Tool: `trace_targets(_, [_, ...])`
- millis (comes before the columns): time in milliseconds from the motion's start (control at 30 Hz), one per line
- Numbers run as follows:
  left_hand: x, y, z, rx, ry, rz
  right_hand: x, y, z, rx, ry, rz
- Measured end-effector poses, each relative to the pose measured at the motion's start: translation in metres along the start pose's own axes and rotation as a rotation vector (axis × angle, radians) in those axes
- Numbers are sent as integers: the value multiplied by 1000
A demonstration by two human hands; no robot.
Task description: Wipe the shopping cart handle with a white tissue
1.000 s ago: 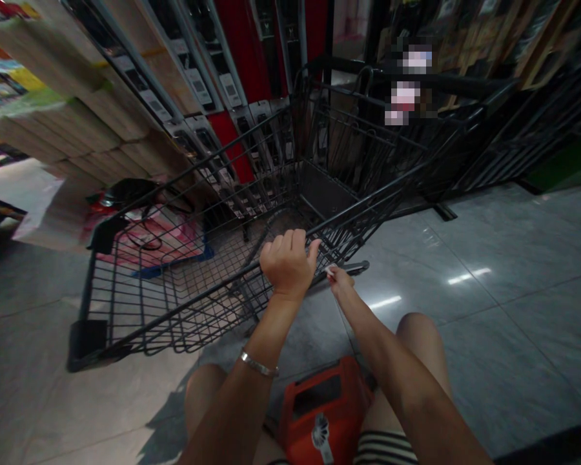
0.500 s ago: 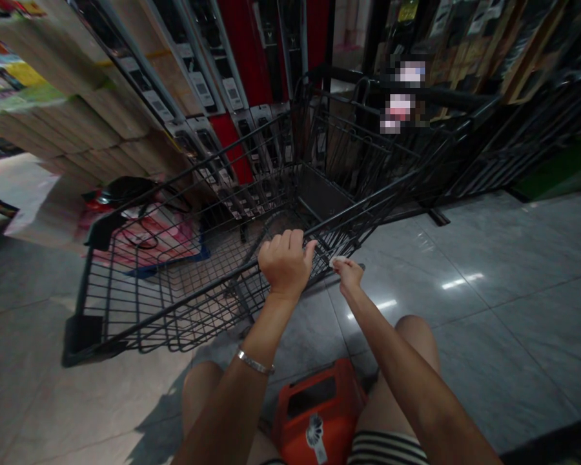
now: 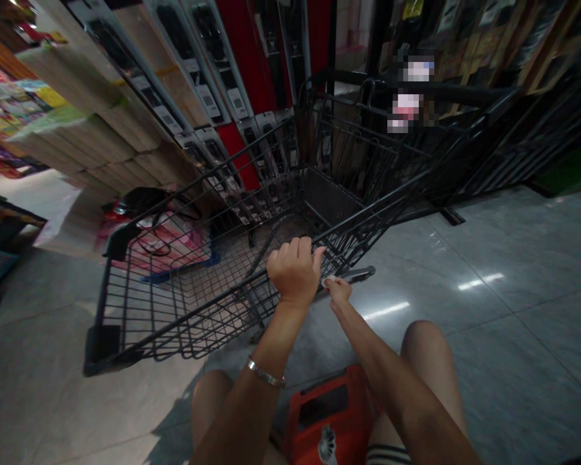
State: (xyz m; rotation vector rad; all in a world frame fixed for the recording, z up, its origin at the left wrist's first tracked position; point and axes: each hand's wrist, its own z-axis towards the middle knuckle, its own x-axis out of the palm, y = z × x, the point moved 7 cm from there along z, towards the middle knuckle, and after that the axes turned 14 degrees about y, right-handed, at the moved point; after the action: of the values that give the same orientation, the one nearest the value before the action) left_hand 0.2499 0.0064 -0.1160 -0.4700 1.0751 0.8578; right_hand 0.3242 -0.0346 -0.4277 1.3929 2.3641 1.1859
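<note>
A black wire shopping cart [image 3: 107,336] stands in front of me, at a slant. My left hand [image 3: 295,271] is closed around the top rail of its near side, and a silver bracelet [image 3: 266,373] sits on that wrist. Lower and just to the right, my right hand [image 3: 339,292] pinches a small white piece [image 3: 327,281], perhaps a wipe or paper, against or close to the cart's lower frame. Its exact kind is too small to make out. The cart's folding seat panel [image 3: 332,197] shows inside the basket.
Between my knees is an orange stool [image 3: 336,400]. Behind the cart hang packaged goods [image 3: 217,77] on a rack. Stacked paper-wrapped bundles [image 3: 72,139] and a pink bag [image 3: 167,236] are at the left. Grey floor tiles [image 3: 513,258] lie on the right.
My right hand has moved left and down along the cart's lower frame with the white piece. My left hand keeps its hold on the rail. The whole view has shifted slightly.
</note>
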Motion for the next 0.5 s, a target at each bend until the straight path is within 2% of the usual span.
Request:
trace_targets(233, [4,0,2,-6,104,-32,11,6,-10,-15,39,4])
trace_targets(367, [-1,1,0,125,244,-46,18,13,-22,-80,47,34])
trace_targets(500, [-12,11,-8,261,364,-23,27,31,-29,-217,65,77])
